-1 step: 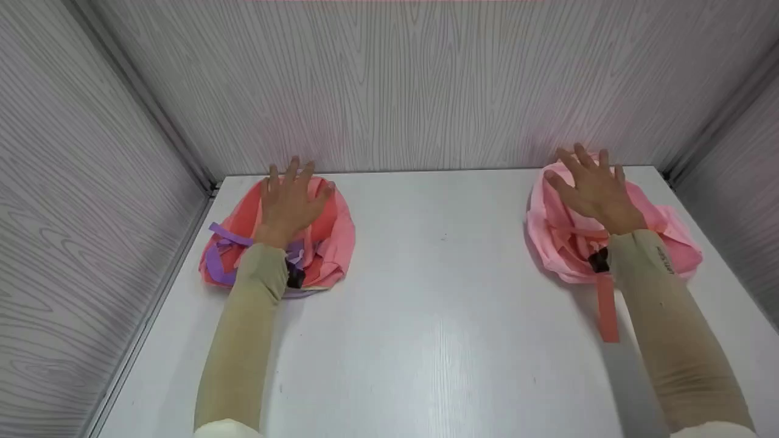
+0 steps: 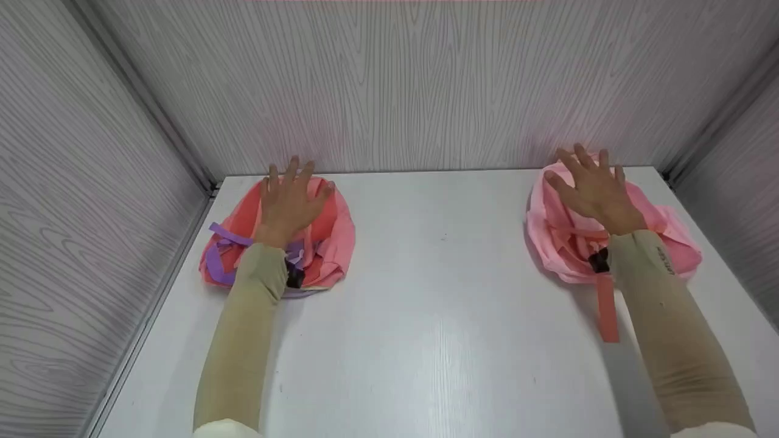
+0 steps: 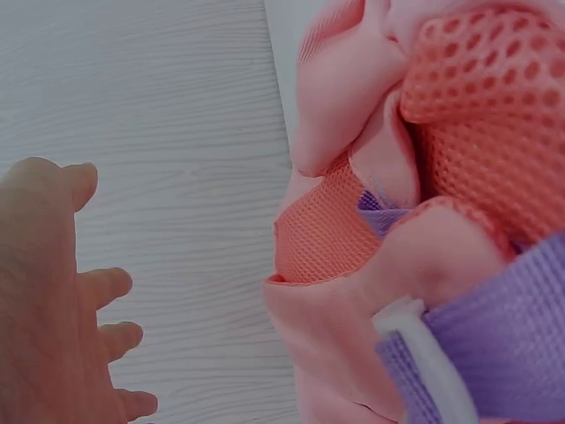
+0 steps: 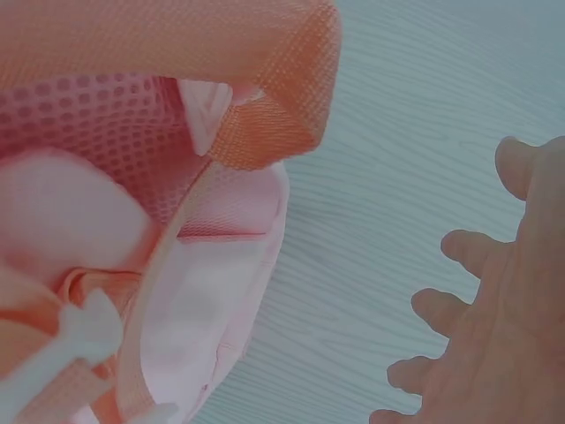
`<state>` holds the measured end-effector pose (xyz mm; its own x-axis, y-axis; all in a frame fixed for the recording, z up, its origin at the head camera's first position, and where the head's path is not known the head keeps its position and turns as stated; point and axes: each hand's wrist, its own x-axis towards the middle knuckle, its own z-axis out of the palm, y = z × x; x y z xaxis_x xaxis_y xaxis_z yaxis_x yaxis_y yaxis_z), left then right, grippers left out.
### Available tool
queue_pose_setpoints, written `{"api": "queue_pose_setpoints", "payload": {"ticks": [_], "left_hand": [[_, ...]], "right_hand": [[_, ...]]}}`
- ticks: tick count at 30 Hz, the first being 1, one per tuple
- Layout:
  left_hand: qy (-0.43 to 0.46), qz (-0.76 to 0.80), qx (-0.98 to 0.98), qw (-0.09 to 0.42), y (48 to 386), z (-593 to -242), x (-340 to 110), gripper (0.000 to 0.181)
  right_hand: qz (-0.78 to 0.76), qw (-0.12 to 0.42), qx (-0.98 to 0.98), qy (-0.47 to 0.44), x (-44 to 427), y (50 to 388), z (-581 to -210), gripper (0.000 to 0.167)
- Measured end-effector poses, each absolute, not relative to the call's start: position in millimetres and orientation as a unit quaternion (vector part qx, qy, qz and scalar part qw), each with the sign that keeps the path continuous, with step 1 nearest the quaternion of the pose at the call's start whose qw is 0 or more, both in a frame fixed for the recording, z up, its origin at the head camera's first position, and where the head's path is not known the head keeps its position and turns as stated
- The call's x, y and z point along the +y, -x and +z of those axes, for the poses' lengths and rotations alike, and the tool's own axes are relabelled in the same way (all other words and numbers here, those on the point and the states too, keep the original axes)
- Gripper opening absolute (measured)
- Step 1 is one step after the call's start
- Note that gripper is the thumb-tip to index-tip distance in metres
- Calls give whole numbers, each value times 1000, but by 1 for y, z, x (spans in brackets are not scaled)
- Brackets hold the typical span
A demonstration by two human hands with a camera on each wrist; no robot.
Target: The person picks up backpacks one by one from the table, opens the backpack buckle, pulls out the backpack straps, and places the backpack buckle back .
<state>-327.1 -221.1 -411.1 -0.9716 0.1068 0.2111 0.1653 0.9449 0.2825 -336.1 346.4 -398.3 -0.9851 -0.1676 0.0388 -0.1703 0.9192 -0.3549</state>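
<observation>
Here, holds left hand (image 2: 289, 210) over purple-strapped coral mesh bag (image 2: 331, 234), right hand (image 2: 599, 193) over orange-strapped pink mesh bag (image 2: 560, 216), with fingers (image 2: 293, 168) spread wide on both, gripping nothing.

I count: two bare-hand grips (image 2: 287, 204) (image 2: 593, 191), two pink fabric bundles (image 2: 331, 228) (image 2: 551, 243), two sleeves (image 2: 240, 347) (image 2: 675, 328), three wood-grain walls (image 2: 91, 213) (image 2: 389, 85) (image 2: 742, 176), one table (image 2: 426, 304).

- The left bundle (image 2: 336, 234) was coral and salmon pink, its straps (image 3: 503, 327) purple, its coral mesh (image 3: 494, 115) patterned with round holes.
- The right bundle (image 2: 551, 246) was paler pink, with an orange strap (image 2: 607, 310) and dotted pink mesh (image 4: 79, 110).
- The left sleeve (image 2: 238, 347) was khaki, the right sleeve (image 2: 675, 334) browner with dark lettering (image 2: 665, 260).
- The walls (image 2: 395, 85) were grey with darker wood grain; the tabletop (image 2: 438, 292) was white.
</observation>
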Motion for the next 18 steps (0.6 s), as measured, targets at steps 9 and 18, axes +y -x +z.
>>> {"api": "queue_pose_setpoints", "payload": {"ticks": [9, 18], "left_hand": [[50, -164, -982, 85, 319, -404, -237, 79], [37, -170, -981, 87, 303, -395, -256, 74]], "right_hand": [[174, 4, -981, -87, 334, 335, -392, 85], [181, 13, -977, -112, 296, 330, -384, 88]]}}
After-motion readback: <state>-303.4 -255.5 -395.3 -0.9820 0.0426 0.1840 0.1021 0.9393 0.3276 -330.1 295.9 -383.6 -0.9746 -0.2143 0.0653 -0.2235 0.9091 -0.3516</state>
